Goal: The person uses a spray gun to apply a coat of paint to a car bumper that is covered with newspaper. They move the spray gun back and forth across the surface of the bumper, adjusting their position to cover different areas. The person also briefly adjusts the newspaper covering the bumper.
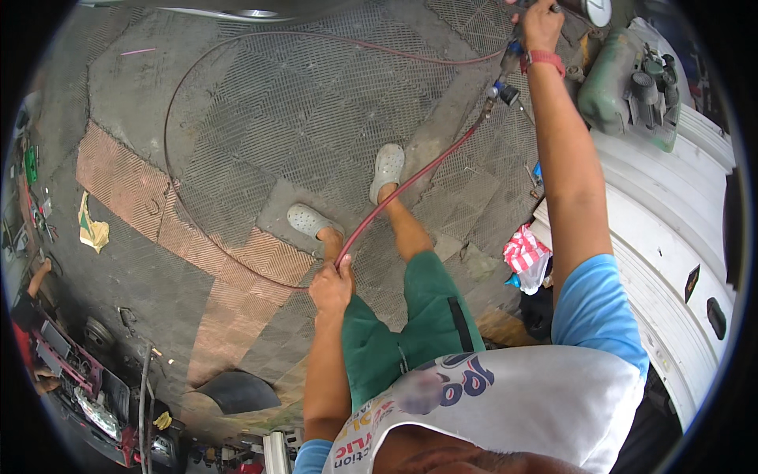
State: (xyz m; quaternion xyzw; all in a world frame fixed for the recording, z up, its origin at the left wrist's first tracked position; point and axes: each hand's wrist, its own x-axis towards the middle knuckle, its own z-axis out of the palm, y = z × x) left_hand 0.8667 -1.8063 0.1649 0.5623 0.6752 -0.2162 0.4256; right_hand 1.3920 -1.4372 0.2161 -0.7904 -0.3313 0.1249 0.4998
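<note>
My right hand [543,30] is raised at the far right with its fingers wrapped round a spray gun, partly hidden by the hand. A pale round cup [598,11] shows beside that hand at the picture's edge. Below the grip sits a fitting with a small dark gauge [508,95], where a red air hose [418,175] joins. The hose runs down to my left hand [332,286], which is closed round it in front of the green shorts. From there it loops wide across the floor to the left and back toward the gun.
On the right stand a green compressor-like tank [612,87] and white ribbed panels [647,205]. A red-and-white plastic bag [527,251] lies near them. At lower left are car parts [99,411] and another person's arm [38,278]. A dark curved sheet [238,393] rests on the tiles.
</note>
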